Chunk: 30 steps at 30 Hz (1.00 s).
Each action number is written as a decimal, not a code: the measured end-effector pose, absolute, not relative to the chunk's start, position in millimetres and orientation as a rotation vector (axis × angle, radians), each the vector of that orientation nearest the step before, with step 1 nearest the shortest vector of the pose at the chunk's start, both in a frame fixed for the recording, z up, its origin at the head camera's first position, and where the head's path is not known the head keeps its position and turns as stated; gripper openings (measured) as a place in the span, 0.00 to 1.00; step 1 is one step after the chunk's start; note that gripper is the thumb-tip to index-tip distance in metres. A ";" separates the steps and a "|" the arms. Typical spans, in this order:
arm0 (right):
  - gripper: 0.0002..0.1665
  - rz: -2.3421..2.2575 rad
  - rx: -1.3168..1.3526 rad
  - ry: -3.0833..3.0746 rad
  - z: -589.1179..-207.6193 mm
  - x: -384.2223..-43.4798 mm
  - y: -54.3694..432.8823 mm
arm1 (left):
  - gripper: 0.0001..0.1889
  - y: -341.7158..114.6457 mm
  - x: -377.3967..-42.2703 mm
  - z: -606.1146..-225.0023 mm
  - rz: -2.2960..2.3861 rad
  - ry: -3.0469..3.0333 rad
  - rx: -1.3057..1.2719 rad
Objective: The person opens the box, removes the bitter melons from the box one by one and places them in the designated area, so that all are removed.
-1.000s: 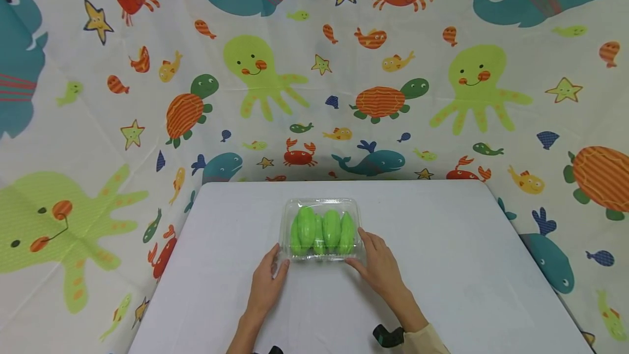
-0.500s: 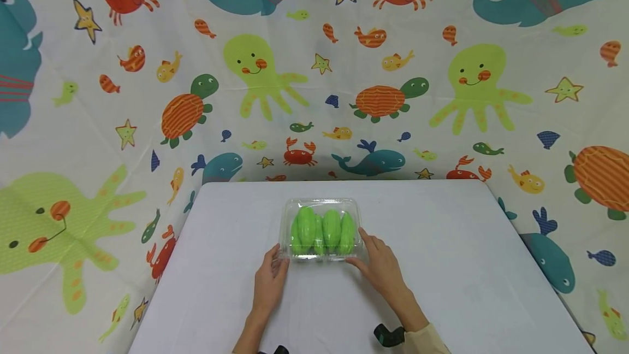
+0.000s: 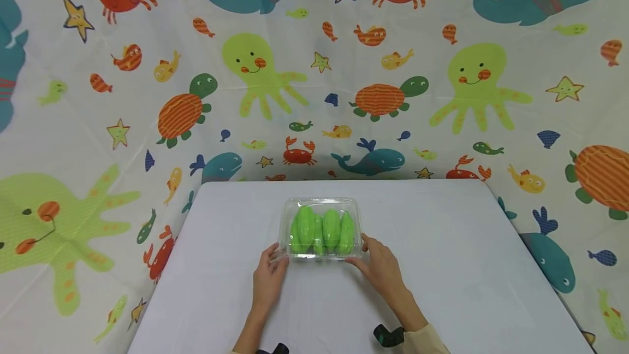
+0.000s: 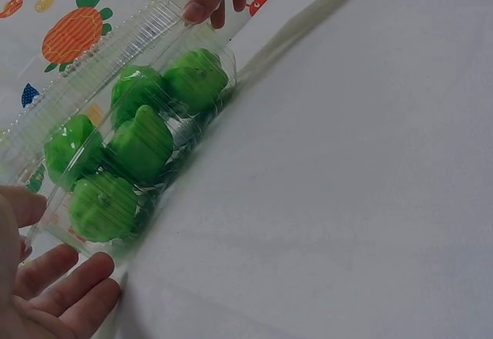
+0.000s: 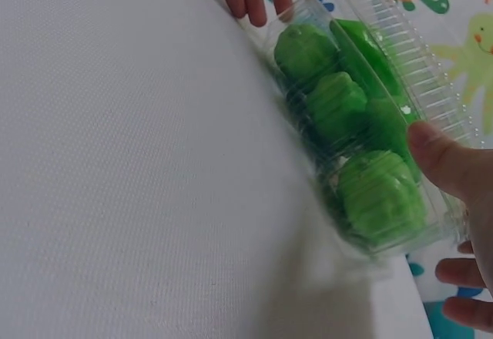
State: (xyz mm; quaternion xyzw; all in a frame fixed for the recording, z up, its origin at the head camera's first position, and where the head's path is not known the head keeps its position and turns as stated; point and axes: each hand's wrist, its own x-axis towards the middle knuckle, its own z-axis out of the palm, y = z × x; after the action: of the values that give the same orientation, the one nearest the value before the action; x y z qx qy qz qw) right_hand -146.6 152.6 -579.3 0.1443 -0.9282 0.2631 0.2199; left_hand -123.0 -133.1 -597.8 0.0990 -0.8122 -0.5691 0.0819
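A clear plastic clamshell box [image 3: 355,207] with a ribbed rim holds several bright green, ridged, gourd-like pieces [image 3: 307,224]. My left hand [image 3: 267,283] grips its near left corner; in the left wrist view the thumb is at the rim and the fingers [image 4: 73,289] lie beside the lower wall. At the near right corner my right hand [image 3: 384,273] holds the box. Its thumb [image 5: 435,150] presses on the rim in the right wrist view, with the other fingers around the far side. The lid lies closed over the green pieces.
Under the box spreads a white-covered table [image 3: 196,299]. A printed cloth [image 3: 324,81] with sea animals hangs behind and along both sides. A black wrist device [image 3: 388,336] sits at the right wrist, near the sleeve.
My left fingers have closed in a little at the box's left corner. The right fingers have slid slightly down the right side. The box has hardly moved.
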 end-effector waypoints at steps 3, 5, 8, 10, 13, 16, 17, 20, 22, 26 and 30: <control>0.46 0.710 0.426 -2.530 -581.0 -147.1 152.6 | 0.27 -134.3 -123.5 -597.3 -1.727 -2.416 0.308; 0.46 0.706 0.439 -2.509 -581.8 -147.4 152.7 | 0.27 -134.7 -123.5 -596.9 -1.741 -2.410 0.315; 0.45 0.703 0.449 -2.494 -582.1 -147.6 152.8 | 0.27 -134.7 -123.3 -595.4 -1.758 -2.401 0.327; 0.45 0.697 0.453 -2.489 -582.1 -147.6 152.8 | 0.27 -134.5 -122.8 -594.7 -1.764 -2.401 0.332; 0.44 0.685 0.466 -2.473 -581.5 -147.2 152.8 | 0.27 -134.0 -122.1 -594.3 -1.772 -2.400 0.341; 0.43 0.669 0.497 -2.442 -581.8 -147.4 153.6 | 0.28 -133.6 -121.8 -594.6 -1.842 -2.363 0.327; 0.42 0.659 0.508 -2.434 -582.3 -147.6 154.1 | 0.28 -133.4 -121.8 -594.6 -1.877 -2.343 0.326; 0.42 0.611 0.547 -2.405 -584.9 -149.1 156.3 | 0.26 -132.8 -122.1 -595.0 -1.978 -2.292 0.331; 0.42 0.570 0.574 -2.381 -587.1 -150.3 157.9 | 0.25 -132.2 -122.4 -594.9 -2.003 -2.285 0.358; 0.40 0.506 0.637 -2.315 -591.1 -153.3 160.1 | 0.22 -130.6 -124.0 -594.6 -2.046 -2.245 0.398; 0.31 0.468 0.690 -2.259 -592.5 -155.9 160.7 | 0.20 -129.5 -125.3 -595.0 -2.150 -2.159 0.385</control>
State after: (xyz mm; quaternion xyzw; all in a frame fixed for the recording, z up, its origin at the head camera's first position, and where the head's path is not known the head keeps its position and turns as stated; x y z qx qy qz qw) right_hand -155.9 160.7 -592.5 0.2677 -0.8756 0.1816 0.3586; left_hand -125.3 -129.5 -595.0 0.1254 -0.7026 -0.6996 0.0352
